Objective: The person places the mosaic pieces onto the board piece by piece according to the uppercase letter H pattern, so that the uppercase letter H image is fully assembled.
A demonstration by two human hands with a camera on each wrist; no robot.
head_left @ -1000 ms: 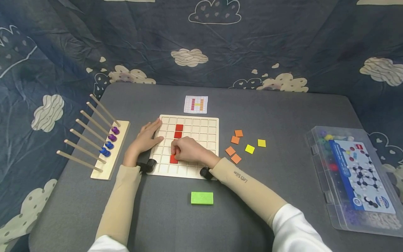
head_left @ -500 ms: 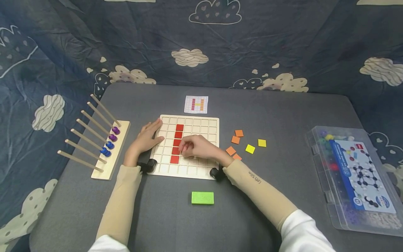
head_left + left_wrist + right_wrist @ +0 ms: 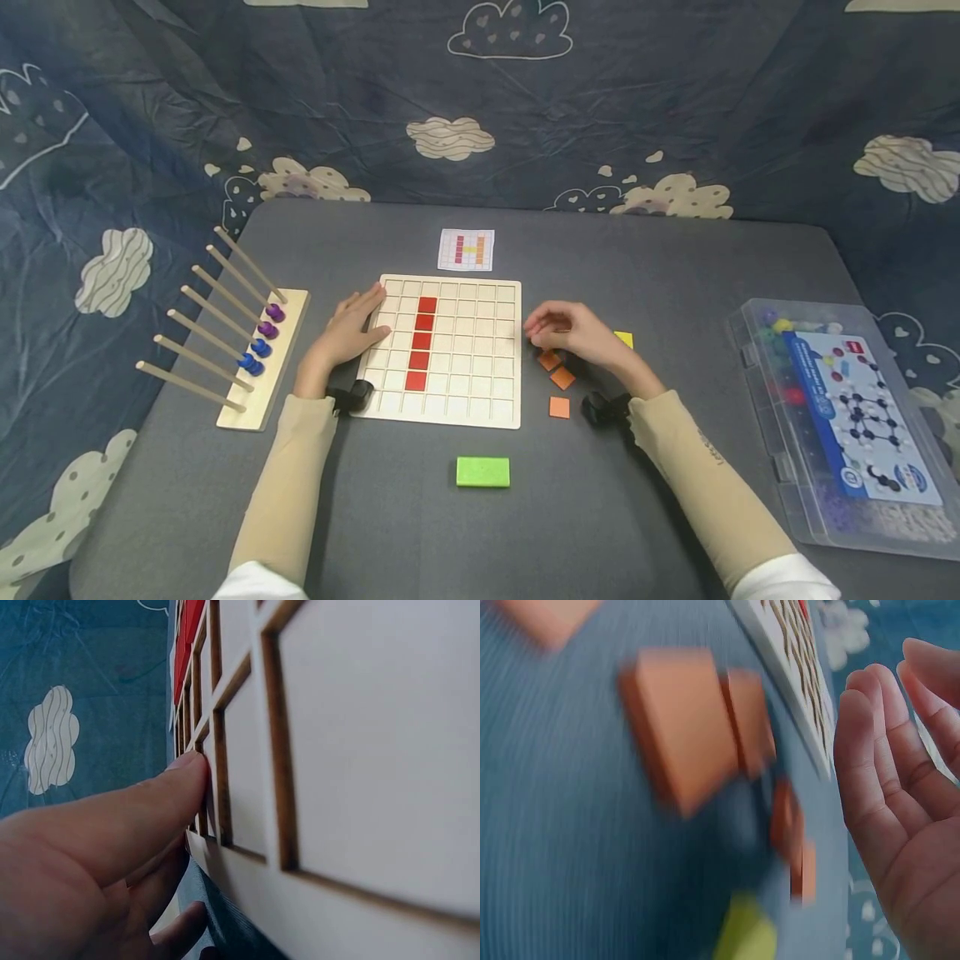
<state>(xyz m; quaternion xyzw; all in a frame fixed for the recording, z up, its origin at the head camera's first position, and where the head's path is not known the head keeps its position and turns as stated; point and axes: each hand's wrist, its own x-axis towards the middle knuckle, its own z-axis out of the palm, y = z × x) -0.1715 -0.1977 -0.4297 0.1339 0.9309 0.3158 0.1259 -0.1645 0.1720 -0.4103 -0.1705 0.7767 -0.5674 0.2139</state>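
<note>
My left hand (image 3: 347, 333) rests at the left edge of a pale wooden grid board (image 3: 480, 367); in the left wrist view its thumb (image 3: 150, 814) touches the board's rim. Several red square tiles (image 3: 422, 341) sit in the grid in one straight column. Right of the board, my right hand (image 3: 573, 333) hovers above several orange tiles (image 3: 562, 378), fingers loosely bent, holding nothing. In the right wrist view orange tiles (image 3: 686, 727) lie blurred beside the hand, with a yellow tile (image 3: 746, 934) below. The head view shows another bit of yellow tile (image 3: 624, 339) behind the hand.
A card with an H pattern (image 3: 466, 250) lies behind the board. At left stands a peg rack (image 3: 288, 358) with tall sticks and blue and purple pieces. A green block (image 3: 482, 472) lies in front. A clear plastic case (image 3: 855, 433) is at right.
My right hand has left the red column and moved right to above the orange tiles. Its arm has uncovered an orange tile near the board's front right. The left hand has stayed put.
</note>
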